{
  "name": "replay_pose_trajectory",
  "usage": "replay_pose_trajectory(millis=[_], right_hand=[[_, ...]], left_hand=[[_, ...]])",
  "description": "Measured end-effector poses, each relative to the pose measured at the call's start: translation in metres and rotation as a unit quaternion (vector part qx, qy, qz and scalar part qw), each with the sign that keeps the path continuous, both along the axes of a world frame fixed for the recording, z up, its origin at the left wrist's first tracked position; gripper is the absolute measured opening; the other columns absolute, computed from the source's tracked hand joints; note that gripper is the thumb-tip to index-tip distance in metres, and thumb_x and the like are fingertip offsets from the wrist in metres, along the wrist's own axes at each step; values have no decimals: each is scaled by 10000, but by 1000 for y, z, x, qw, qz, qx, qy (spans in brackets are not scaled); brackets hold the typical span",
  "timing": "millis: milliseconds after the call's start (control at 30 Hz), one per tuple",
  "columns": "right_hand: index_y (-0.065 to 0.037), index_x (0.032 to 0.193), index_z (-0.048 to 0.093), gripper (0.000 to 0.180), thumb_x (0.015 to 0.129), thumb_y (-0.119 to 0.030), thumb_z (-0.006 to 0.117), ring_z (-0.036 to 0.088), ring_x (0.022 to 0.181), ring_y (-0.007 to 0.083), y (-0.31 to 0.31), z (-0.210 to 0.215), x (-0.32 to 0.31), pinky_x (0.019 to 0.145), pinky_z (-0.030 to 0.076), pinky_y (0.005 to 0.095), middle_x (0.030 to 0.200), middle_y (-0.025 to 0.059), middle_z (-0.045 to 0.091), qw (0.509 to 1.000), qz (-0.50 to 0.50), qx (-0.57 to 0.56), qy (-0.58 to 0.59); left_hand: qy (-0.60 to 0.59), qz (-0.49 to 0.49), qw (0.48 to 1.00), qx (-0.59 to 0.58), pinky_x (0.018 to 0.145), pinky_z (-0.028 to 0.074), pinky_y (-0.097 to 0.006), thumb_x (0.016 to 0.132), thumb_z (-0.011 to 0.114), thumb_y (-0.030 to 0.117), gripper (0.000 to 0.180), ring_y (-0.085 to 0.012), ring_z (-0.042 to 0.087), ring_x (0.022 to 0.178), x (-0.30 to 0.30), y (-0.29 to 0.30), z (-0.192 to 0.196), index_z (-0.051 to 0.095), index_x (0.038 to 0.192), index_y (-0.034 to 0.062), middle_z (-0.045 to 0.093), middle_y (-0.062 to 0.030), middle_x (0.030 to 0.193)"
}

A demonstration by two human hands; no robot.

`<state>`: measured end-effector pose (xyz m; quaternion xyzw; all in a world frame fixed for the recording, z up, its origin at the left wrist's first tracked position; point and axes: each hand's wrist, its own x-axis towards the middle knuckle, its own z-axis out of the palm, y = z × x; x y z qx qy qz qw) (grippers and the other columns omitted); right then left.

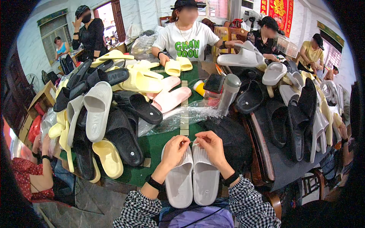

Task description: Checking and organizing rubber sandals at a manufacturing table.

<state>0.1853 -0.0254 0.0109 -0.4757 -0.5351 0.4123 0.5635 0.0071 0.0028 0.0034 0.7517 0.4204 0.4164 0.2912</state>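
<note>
A pair of light grey slide sandals (192, 178) lies side by side, soles up, on the green table (157, 146) right in front of me. My left hand (174, 150) rests on the front of the left sandal, fingers pinched. My right hand (211, 146) sits over the front of the right sandal, fingers pinched too. A thin clear strand or tie (192, 141) seems to run between the two hands; it is too small to make out. Both wrists wear dark bands below checked sleeves.
A heap of black, white and yellow sandals (102, 114) fills the left. Pink sandals (169, 97), clear plastic bags (178, 117), a steel bottle (229, 93) and a black cap (232, 140) lie ahead. More black and white sandals (294, 110) pile at right. Several people sit around the table.
</note>
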Motion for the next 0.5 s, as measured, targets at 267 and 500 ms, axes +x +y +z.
replay_pose_trajectory(millis=[267, 500], right_hand=[[19, 1035, 658, 147, 891, 11, 632, 670, 839, 129, 2, -6, -1, 733, 543, 250, 943, 62, 645, 999, -1, 41, -18], [22, 999, 665, 120, 883, -5, 649, 676, 818, 137, 3, -6, -1, 726, 546, 250, 974, 65, 652, 1000, -23, 5, 17]], left_hand=[[12, -1, 1000, 6, 677, 482, -318, 862, 653, 68, 104, -217, 614, 761, 1, -2, 3, 663, 947, 9, 653, -103, 882], [5, 3, 1000, 9, 677, 484, -321, 854, 655, 50, 95, -216, 617, 777, 2, -1, 1, 658, 937, 4, 655, -105, 890]])
